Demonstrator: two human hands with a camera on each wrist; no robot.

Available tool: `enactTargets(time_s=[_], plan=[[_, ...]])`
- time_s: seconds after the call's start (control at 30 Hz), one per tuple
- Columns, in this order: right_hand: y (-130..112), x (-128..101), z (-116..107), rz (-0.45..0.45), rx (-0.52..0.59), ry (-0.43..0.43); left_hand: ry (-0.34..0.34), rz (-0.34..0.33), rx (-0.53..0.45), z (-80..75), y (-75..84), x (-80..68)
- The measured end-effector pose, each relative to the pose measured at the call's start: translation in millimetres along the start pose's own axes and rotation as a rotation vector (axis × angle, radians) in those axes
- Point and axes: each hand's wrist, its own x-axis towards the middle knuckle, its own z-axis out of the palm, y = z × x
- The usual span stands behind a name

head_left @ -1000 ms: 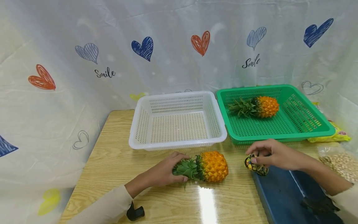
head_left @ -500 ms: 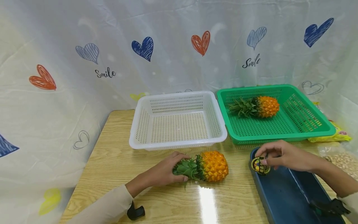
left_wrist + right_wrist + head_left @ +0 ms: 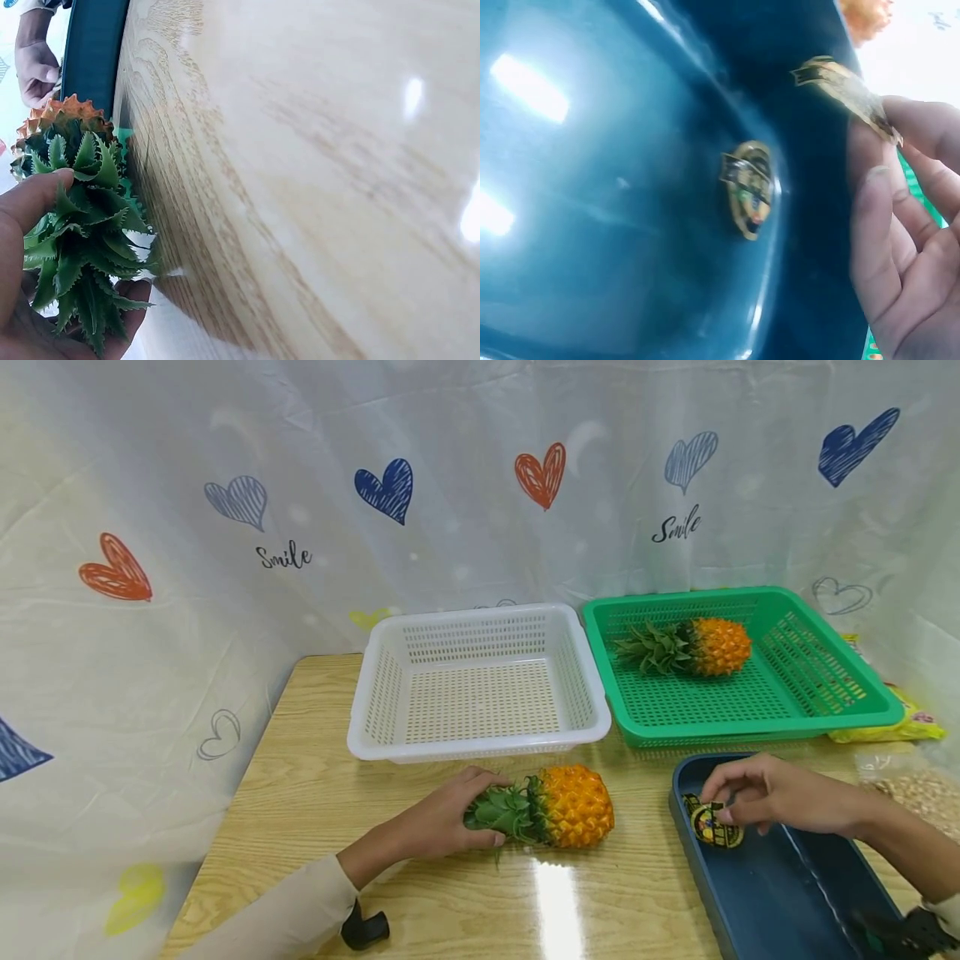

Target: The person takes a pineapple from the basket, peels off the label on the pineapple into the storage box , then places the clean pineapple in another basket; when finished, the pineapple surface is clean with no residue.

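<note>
Pineapple (image 3: pixel 572 807) lies on its side on the wooden table (image 3: pixel 300 793), near front edge, crown pointing left. Left hand (image 3: pixel 442 817) grips the green crown (image 3: pixel 82 225), thumb and fingers curled round the leaves; wrist view shows thumb on top, fingertips under. White slotted basket (image 3: pixel 480 739) sits just behind the fruit, apart from it. Green slotted basket (image 3: pixel 877 697) stands right of the white one, rims nearly touching; a second pineapple (image 3: pixel 693 647) lies inside it near the back, crown to the left. Dark blue tray (image 3: pixel 787 893) sits at front right of the table. Right hand (image 3: pixel 772 793) hovers over the tray's near-left corner, thumb and forefinger pinching a round black-and-yellow label (image 3: pixel 714 827). In the right wrist view the label (image 3: pixel 847 90) is clamped at the fingertips above the tray floor, its reflection showing in the glossy blue. Yellow packet (image 3: pixel 900 727) and a clear bag of pale bits (image 3: pixel 918 789) lie at far right edge.
</note>
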Motion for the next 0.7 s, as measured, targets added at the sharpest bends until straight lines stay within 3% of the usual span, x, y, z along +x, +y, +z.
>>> enactTargets(time_s=[0.4,0.7], plan=[[15,7,15,0.011,0.091,-0.13,-0.018,-0.018,0.002,-1.5,1.6,-0.7],[27,9,22,0.012,0.073,-0.12,-0.015,-0.019,0.011,-1.7,2.4,-0.3]])
